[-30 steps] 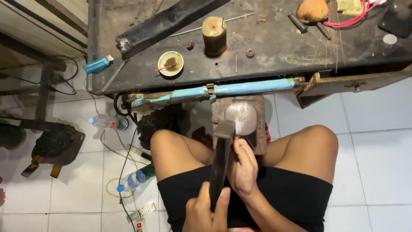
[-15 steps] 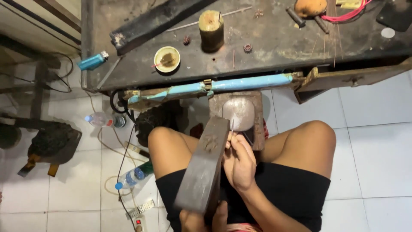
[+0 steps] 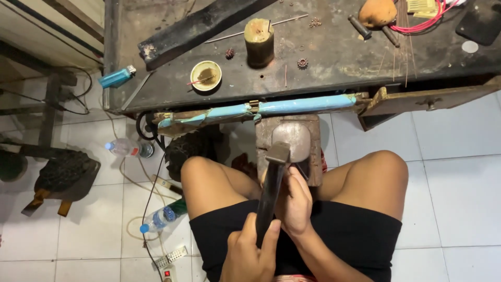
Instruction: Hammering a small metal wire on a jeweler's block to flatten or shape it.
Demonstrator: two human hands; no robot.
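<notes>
My left hand [image 3: 249,253] grips the dark handle of a hammer [image 3: 271,188]. The hammer's head rests low on the rounded steel anvil [image 3: 295,134], which is set in a wooden block [image 3: 314,156] between my knees. My right hand [image 3: 295,201] sits just beside the handle. Its fingers are pinched at the anvil's near edge on a small thin metal piece, which is mostly hidden behind the hammer head. I sit in black shorts, facing a dark workbench [image 3: 334,62].
On the bench are a small round dish [image 3: 206,75], a bamboo cup [image 3: 259,42], a long black bar [image 3: 198,26], thin wires and small tools. A blue padded rail [image 3: 292,106] runs along the bench front beside an open drawer [image 3: 428,99]. Plastic bottles [image 3: 159,219], cables and a power strip [image 3: 169,258] lie on the tiled floor at left.
The hammer was swung up towards the camera half a second ago and has now come back down onto the anvil. My right hand has stayed at the anvil.
</notes>
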